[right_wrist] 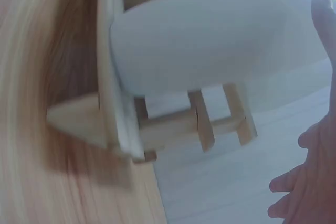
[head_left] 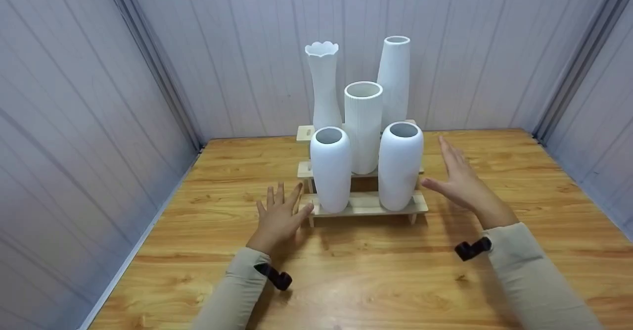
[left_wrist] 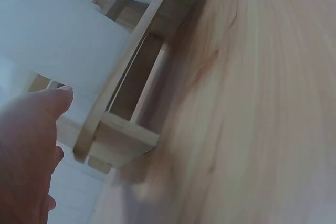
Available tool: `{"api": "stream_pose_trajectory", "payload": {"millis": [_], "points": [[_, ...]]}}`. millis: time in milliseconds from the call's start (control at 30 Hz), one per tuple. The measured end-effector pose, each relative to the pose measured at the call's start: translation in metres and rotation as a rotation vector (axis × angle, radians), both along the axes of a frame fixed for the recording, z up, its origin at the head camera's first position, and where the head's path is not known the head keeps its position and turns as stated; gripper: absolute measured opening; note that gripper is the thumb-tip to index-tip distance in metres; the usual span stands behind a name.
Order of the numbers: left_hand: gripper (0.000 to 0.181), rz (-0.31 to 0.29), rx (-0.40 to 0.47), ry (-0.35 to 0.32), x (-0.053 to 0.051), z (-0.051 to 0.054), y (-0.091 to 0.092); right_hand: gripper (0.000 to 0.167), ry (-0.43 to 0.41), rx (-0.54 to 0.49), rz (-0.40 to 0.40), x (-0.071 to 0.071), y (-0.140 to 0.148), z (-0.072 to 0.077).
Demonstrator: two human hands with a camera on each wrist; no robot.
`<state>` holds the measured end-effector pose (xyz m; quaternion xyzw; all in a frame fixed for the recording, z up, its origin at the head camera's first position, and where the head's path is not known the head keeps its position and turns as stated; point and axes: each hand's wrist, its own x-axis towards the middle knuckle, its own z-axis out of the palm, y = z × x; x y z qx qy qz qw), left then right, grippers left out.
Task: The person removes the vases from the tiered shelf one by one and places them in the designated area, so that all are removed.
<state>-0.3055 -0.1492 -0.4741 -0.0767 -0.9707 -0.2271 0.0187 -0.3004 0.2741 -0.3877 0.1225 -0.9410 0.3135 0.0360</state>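
Nearest me, beige sleeves [head_left: 539,270] reach over the desk [head_left: 371,280] toward the stepped wooden stand [head_left: 364,204], a small black fitting [head_left: 274,276] on each cuff. Off the stand's left front corner I have the left hand [head_left: 279,218], open with fingers spread and empty; its thumb is close to the lowest step's end, and I cannot tell whether they touch. Off the stand's right end, the right hand [head_left: 460,184] is open too, holding nothing, its thumb just beside the right-front vase [head_left: 400,169]. That vase and the left-front vase [head_left: 330,176], both smooth and white, stand upright on the stand's lowest step with a gap between them. One step up, near the stand's middle, I see a ribbed vase [head_left: 363,127]. At the stand's top step are a scallop-rimmed vase [head_left: 325,92] on the left and a tapered vase [head_left: 395,82] on the right, its base hidden. Behind the stand rises a pale panelled wall [head_left: 247,48].
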Motion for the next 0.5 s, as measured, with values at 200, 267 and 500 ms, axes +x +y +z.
{"api": "stream_pose_trajectory", "payload": {"millis": [200,267,500], "points": [[0.072,-0.013,0.074,-0.004,-0.001,-0.012,0.011,0.123,0.013,-0.175,0.016,0.0,-0.019,-0.001],[0.071,-0.011,0.097,0.007,-0.001,-0.013,0.013,0.123,0.011,-0.212,0.011,-0.001,-0.024,-0.002],[0.069,0.019,0.171,-0.006,-0.004,-0.018,0.014,0.115,-0.001,-0.47,0.039,-0.007,-0.043,-0.011]]}}
